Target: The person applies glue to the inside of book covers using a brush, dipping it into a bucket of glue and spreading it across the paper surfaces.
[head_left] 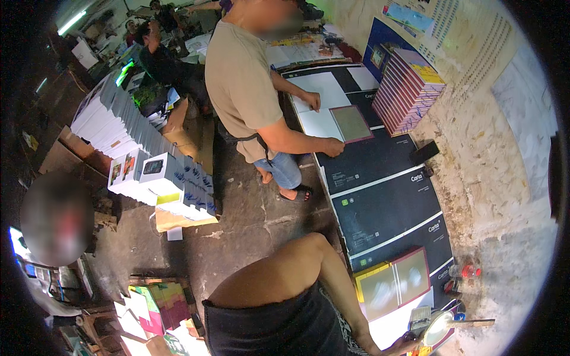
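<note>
My bare left arm comes up from a dark sleeve at the lower edge, bends at the elbow and reaches down to the table. My left hand (399, 346) is at the bottom rim, beside a pale round bowl (438, 330); its fingers are dark and partly cut off, so their grip is unclear. A wooden stick handle (475, 323) juts right from the bowl. Just beyond lies an opened book cover (394, 283), grey inside with maroon and yellow edges and shiny pale patches. A white sheet (389, 326) lies between cover and hand. My right hand is out of sight.
Black printed boards (386, 207) cover the long table. Further along, a co-worker (240, 89) handles another cover (353, 124) and white sheets. A tall stack of books (407, 89) stands by the wall. A clear bottle with a red cap (465, 271) and paper stacks (136, 154) are nearby.
</note>
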Tool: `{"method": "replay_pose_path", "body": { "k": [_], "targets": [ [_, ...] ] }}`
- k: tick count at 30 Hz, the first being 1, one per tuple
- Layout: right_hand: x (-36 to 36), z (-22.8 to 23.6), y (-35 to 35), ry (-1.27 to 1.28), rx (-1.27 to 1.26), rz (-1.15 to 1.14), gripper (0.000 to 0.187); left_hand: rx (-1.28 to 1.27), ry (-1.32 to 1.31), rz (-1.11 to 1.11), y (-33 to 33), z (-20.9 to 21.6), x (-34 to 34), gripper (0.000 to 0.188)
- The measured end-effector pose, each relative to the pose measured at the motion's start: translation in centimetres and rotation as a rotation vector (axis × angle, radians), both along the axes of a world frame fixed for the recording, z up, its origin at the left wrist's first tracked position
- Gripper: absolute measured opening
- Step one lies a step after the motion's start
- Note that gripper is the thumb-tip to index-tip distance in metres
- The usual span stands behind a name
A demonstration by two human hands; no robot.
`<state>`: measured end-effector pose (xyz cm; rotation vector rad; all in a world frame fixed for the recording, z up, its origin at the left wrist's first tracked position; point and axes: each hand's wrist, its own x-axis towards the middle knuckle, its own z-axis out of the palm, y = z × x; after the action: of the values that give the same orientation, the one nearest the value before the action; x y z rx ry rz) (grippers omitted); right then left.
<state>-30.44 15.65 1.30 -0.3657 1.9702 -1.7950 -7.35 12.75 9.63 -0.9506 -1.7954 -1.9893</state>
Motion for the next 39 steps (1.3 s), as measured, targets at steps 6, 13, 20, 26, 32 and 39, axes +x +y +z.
{"method": "replay_pose_path", "body": {
  "k": [6,13,20,26,32,39],
  "targets": [
    [-0.2,-0.7,6.5,-0.165,-0.265,-0.035,0.037,-0.024,0.056,0.114,-0.3,1.1,0.7,0.069],
    [-0.5,-3.9,4.0,-0.193,-0.612,-0.204,0.040,-0.464,-0.545,0.953,-13.7,-15.4,0.6,0.077],
    [0.0,-9.6,-2.3,0.343,0.304,-0.320,0.039,-1.237,-0.895,0.746,-11.9,-19.0,2.8,0.100],
    [-0.7,-14.0,-8.3,0.591,0.297,-0.105,0.037,-1.289,-0.877,0.737,-12.2,-21.5,2.6,0.104],
    [-6.9,-10.4,-7.2,1.132,0.584,-0.059,0.026,-1.245,-0.865,0.786,-12.4,-22.0,2.8,0.105],
    [2.2,-13.3,-12.1,0.964,0.551,0.225,0.022,-1.176,-0.844,0.781,-12.8,-23.1,3.2,0.106]
  ]
}}
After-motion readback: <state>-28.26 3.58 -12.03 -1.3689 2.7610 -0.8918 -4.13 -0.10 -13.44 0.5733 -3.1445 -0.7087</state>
